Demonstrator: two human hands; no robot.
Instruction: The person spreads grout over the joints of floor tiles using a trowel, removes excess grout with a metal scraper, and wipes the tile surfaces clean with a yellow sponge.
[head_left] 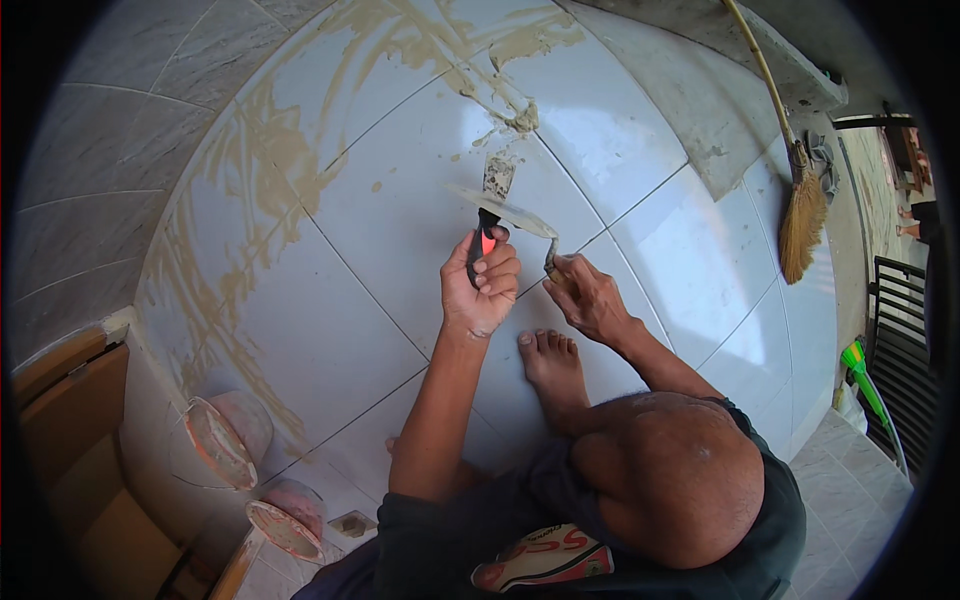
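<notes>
My left hand (470, 288) is closed around the black and red handle of a putty knife (498, 177), its blade pointing away from me and flecked with paste. In my right hand (597, 303) is a trowel (522, 217), gripped by its handle near the bent neck. The trowel's flat blade reaches left and crosses the putty knife, on the near side of that knife's blade. Both tools are over white floor tiles (370, 250) with dark joints. Beyond them, a lump of beige paste (523, 118) lies on a joint.
Beige smears (265, 150) cover the floor's far and left parts. Two paste-stained buckets (250, 425) (300, 505) are at the lower left, beside a wooden cabinet (75, 410). A broom (803, 225) leans at the right, near a green-headed hose (862, 370). My bare foot (553, 375) rests on the tiles.
</notes>
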